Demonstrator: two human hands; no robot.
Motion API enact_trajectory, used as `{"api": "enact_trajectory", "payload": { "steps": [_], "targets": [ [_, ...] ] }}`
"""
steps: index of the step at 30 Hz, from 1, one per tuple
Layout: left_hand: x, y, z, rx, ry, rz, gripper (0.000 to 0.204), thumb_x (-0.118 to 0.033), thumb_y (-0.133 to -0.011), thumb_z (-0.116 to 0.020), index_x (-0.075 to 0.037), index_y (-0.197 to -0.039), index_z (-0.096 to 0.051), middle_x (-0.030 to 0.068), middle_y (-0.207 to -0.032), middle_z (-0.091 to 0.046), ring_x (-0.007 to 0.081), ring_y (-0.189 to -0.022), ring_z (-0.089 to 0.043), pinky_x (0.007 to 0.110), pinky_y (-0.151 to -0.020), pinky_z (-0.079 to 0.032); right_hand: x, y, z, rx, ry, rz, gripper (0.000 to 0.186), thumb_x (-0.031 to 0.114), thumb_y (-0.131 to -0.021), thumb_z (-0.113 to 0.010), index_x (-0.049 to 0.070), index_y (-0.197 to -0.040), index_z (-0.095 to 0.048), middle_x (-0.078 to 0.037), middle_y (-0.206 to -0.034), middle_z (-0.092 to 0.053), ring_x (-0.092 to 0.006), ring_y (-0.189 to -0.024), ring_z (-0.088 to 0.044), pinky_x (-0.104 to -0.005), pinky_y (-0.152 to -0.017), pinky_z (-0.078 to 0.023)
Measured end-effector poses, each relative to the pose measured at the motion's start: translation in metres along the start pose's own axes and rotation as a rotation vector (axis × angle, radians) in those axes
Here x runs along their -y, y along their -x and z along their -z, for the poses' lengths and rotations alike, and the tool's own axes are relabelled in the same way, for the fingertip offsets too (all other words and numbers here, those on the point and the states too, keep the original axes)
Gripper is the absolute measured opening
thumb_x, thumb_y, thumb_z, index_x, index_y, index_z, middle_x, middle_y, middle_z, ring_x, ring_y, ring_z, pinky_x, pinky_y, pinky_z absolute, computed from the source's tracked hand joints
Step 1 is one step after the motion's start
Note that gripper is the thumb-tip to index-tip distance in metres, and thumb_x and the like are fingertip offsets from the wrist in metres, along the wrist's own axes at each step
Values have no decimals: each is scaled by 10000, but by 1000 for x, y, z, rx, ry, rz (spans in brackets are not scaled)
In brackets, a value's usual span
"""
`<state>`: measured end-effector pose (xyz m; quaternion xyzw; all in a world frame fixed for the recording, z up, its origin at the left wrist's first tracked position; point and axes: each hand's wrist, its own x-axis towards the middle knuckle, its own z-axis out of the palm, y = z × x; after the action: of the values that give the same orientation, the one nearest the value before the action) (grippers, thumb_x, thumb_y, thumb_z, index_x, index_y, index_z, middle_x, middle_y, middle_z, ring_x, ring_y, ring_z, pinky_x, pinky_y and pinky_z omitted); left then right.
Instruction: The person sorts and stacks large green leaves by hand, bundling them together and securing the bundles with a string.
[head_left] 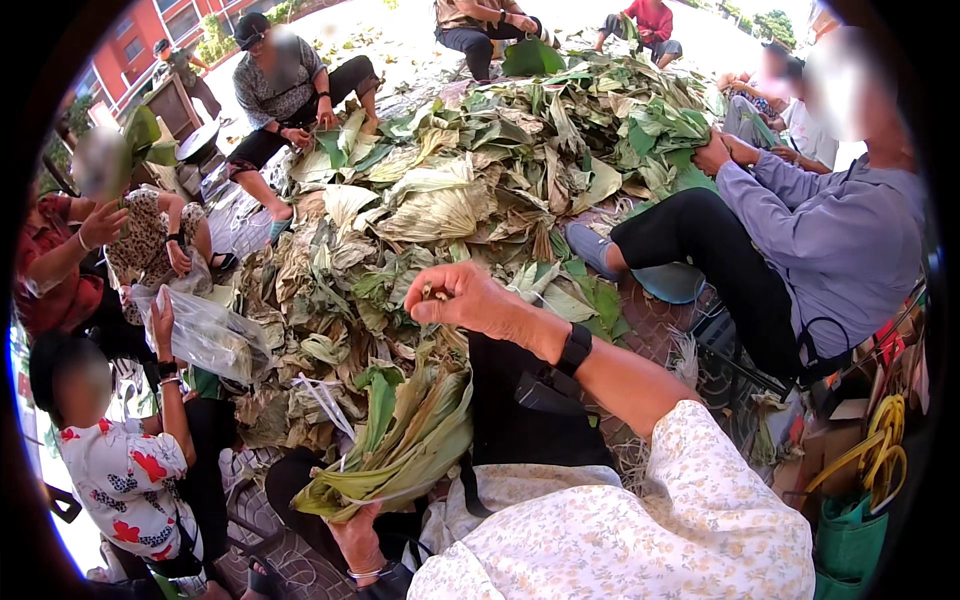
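Presently, item one: bundle of long leaves (400,450), green to straw-yellow, at the near edge of a broad leaf heap (430,205); long axis slanting from near left to far right. Left hand (360,545): wrapped under the bundle's near end, the closer of the pair. Right hand (455,300): raised just beyond the far end, apart from it, fingers curled on small pale bits, kind unclear. Brands, labels, writing: none legible from where I stand.
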<state>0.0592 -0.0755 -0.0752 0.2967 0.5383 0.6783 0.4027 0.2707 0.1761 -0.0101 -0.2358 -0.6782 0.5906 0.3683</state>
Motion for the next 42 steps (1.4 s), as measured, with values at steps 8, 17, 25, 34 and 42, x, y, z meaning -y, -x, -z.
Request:
{"api": "enact_trajectory", "payload": {
  "steps": [8, 17, 25, 34, 42],
  "targets": [
    [-10, -5, -11, 44, -21, 2, 753, -34, -592, -790, 24, -1215, -370, 161, -1127, -527, 245, -985, -567, 375, -870, -463, -3, 1, -48, 575, 251, 39, 293, 135, -656, -718, -5, -890, -613, -87, -790, -601, -179, -714, -562, -303, -636, -439],
    [-7, -5, -4, 49, 8, -8, 702, 42, -552, -780, 21, -1161, -430, 122, -1087, -544, 215, -978, -556, 364, -867, -454, -5, 4, -59, 527, 377, 238, 111, 87, -640, -632, 32, -726, -591, -96, -685, -576, -276, -660, -564, -349, -582, -433],
    [-17, -9, -10, 82, 4, -31, 663, 64, -544, -775, 26, -1120, -448, 131, -1032, -571, 218, -926, -582, 364, -847, -470, -10, 16, -65, 281, 209, 123, 37, 54, -713, -598, 30, -712, -569, -54, -650, -557, -158, -602, -529, -283, -576, -419],
    [-12, 0, -5, -26, 45, 29, 661, 26, -582, -741, 26, -1167, -433, 123, -1065, -562, 224, -964, -572, 352, -873, -448, 5, 11, -42, -154, -299, -279, 96, 92, -825, -572, 29, -752, -577, 19, -664, -550, -26, -572, -436, -192, -496, -366],
    [-10, 0, -3, -19, -84, 49, 672, -30, -585, -778, 27, -1160, -437, 111, -1034, -579, 205, -919, -578, 330, -847, -453, 5, 6, -2, -185, -277, -200, 106, 157, -860, -570, 53, -847, -584, -10, -728, -586, -22, -556, -452, -172, -464, -345]
  ]
}}
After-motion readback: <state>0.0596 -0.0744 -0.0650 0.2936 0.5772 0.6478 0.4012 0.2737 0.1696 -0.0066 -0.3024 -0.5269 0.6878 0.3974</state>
